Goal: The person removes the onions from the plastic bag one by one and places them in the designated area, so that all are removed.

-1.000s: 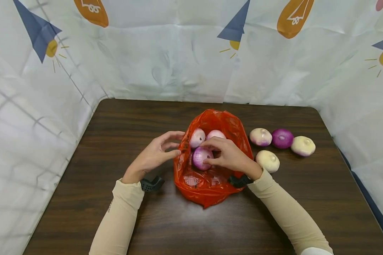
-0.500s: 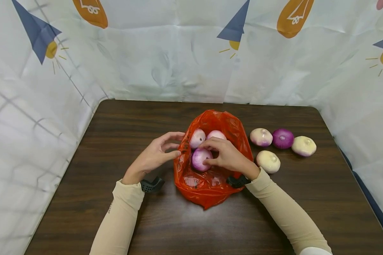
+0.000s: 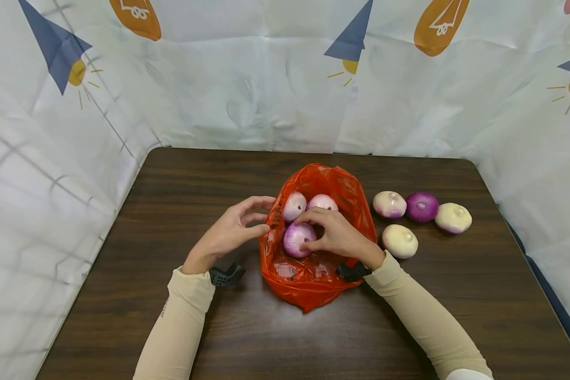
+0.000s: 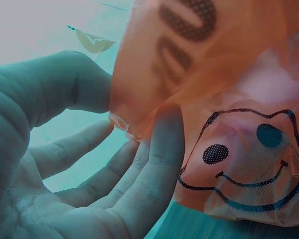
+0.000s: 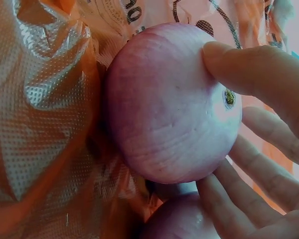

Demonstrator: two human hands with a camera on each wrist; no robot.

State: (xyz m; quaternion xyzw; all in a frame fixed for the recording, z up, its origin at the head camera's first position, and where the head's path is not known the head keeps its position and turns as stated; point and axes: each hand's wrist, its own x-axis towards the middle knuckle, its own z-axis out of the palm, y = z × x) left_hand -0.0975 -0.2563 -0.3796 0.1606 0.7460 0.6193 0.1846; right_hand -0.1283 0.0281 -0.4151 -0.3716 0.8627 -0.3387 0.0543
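Note:
A red plastic bag (image 3: 292,290) lies with its mouth spread wide, a printed smiling face showing on its side in the left wrist view. Inside it are three purple-white onions. My right hand (image 3: 337,232) pinches the nearest onion (image 3: 296,241) between thumb and fingers; the right wrist view shows its root spot (image 5: 229,98) by the thumb. Behind it sit a left onion (image 3: 294,207) and a right onion (image 3: 324,201), the latter partly hidden by my hand. My left hand (image 3: 228,232) holds the bag's left rim (image 4: 139,112), thumb and fingers at its edge.
Right of the bag lie a purple onion (image 3: 422,207), a pale onion with a purple tinge (image 3: 389,205), and two cream-coloured onions, the far one (image 3: 453,218) and the near one (image 3: 399,241). The dark wooden table (image 3: 304,348) is bordered by white printed sheets (image 3: 266,95).
My right hand and the pinched onion have shifted slightly left and toward me inside the bag. My left hand stays at the rim.

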